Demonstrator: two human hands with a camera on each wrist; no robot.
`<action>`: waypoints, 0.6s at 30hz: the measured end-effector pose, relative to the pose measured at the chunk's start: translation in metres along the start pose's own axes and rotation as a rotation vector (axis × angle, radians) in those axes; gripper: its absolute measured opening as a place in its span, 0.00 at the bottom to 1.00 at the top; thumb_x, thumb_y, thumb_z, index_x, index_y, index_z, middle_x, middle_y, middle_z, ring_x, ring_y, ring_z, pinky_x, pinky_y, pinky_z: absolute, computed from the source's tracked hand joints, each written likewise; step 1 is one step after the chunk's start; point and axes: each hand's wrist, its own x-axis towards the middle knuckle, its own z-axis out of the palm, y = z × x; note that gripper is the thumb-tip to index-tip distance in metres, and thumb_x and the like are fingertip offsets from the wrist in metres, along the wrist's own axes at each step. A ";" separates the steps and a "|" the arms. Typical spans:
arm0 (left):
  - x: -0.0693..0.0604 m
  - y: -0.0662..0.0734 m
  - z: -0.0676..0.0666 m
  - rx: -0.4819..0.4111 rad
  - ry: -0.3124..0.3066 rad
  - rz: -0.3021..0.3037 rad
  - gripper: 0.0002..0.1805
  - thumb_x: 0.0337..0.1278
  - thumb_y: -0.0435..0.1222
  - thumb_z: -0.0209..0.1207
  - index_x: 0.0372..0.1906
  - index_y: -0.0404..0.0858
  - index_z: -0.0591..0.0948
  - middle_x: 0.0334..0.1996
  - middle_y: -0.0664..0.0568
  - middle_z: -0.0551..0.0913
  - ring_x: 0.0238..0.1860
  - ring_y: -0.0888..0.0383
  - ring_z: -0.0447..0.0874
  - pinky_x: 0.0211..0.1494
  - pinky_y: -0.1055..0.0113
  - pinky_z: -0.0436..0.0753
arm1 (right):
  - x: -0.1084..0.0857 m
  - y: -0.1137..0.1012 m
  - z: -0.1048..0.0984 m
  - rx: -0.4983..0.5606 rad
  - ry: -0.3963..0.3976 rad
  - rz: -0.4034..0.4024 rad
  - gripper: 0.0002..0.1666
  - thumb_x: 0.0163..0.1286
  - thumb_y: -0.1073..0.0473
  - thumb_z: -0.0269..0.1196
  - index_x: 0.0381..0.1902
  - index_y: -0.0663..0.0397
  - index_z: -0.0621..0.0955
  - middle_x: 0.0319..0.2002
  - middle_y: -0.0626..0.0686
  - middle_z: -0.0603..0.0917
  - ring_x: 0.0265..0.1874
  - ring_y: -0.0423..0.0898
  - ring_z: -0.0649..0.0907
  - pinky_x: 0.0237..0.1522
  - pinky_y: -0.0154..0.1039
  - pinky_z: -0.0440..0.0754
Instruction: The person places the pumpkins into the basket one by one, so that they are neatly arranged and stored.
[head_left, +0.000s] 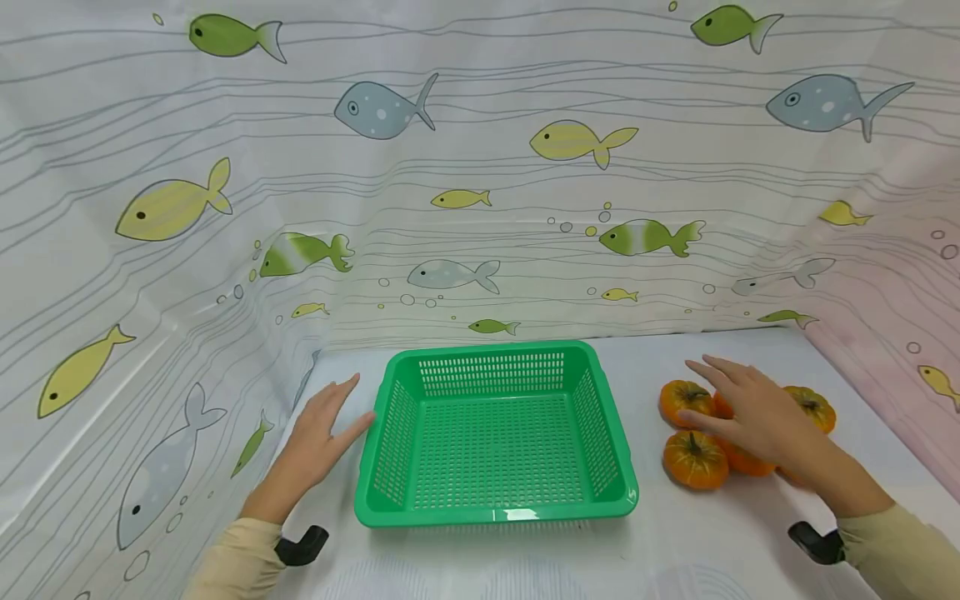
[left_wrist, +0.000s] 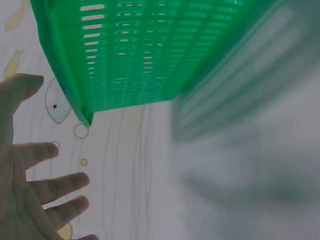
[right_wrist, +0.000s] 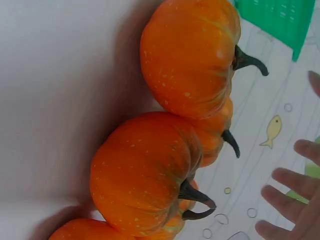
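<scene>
A green plastic basket (head_left: 495, 450) with slotted walls stands on the table, nothing inside it. Just left of its rim is the left hand (head_left: 315, 437), fingers spread and holding nothing; in the left wrist view that hand (left_wrist: 40, 175) is beside the basket wall (left_wrist: 135, 55). Several small orange pumpkins (head_left: 695, 460) sit in a cluster to the basket's right. Over them hovers the right hand (head_left: 757, 412) with fingers extended, hiding some of them. The right wrist view has pumpkins (right_wrist: 145, 175) with dark stems, and the right hand (right_wrist: 295, 205) apart from them.
A white curtain (head_left: 510, 183) printed with fish and wavy lines surrounds the back and sides of the white table (head_left: 645, 550). Each wrist carries a black band, the left one (head_left: 302, 546) and the right one (head_left: 816, 543).
</scene>
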 end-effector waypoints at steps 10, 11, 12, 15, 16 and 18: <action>0.010 0.000 0.017 -0.355 -0.019 -0.150 0.35 0.74 0.54 0.59 0.75 0.38 0.71 0.60 0.39 0.83 0.52 0.49 0.88 0.49 0.60 0.90 | 0.018 0.018 0.013 0.124 -0.097 0.054 0.48 0.67 0.29 0.66 0.71 0.56 0.74 0.68 0.70 0.75 0.62 0.71 0.77 0.58 0.77 0.75; 0.010 0.001 0.019 -0.399 -0.021 -0.175 0.35 0.73 0.54 0.60 0.75 0.39 0.72 0.59 0.39 0.84 0.49 0.53 0.89 0.46 0.64 0.90 | 0.020 0.020 0.015 0.130 -0.098 0.054 0.48 0.66 0.29 0.67 0.71 0.57 0.75 0.68 0.70 0.75 0.61 0.71 0.78 0.58 0.76 0.75; 0.011 0.001 0.021 -0.442 -0.022 -0.199 0.35 0.72 0.54 0.61 0.74 0.39 0.73 0.58 0.39 0.83 0.46 0.56 0.90 0.44 0.66 0.90 | 0.021 0.022 0.016 0.137 -0.101 0.055 0.48 0.66 0.30 0.68 0.70 0.57 0.75 0.67 0.70 0.75 0.60 0.70 0.78 0.58 0.76 0.76; 0.014 0.004 0.027 -0.567 -0.017 -0.265 0.34 0.69 0.54 0.64 0.73 0.41 0.75 0.58 0.38 0.81 0.40 0.63 0.89 0.41 0.68 0.89 | 0.025 0.026 0.021 0.146 -0.107 0.062 0.48 0.65 0.31 0.69 0.70 0.59 0.75 0.67 0.71 0.75 0.60 0.70 0.78 0.58 0.76 0.76; 0.015 0.004 0.029 -0.607 -0.014 -0.282 0.34 0.67 0.53 0.66 0.72 0.41 0.75 0.57 0.38 0.81 0.38 0.63 0.89 0.41 0.67 0.89 | 0.026 0.027 0.022 0.150 -0.108 0.064 0.48 0.65 0.31 0.69 0.70 0.60 0.75 0.67 0.71 0.76 0.60 0.71 0.78 0.58 0.76 0.76; 0.017 0.006 0.033 -0.670 -0.004 -0.309 0.34 0.65 0.52 0.68 0.71 0.41 0.77 0.56 0.38 0.80 0.34 0.63 0.89 0.39 0.66 0.89 | 0.029 0.029 0.024 0.157 -0.117 0.074 0.49 0.65 0.32 0.70 0.70 0.60 0.75 0.66 0.72 0.76 0.60 0.72 0.77 0.58 0.76 0.75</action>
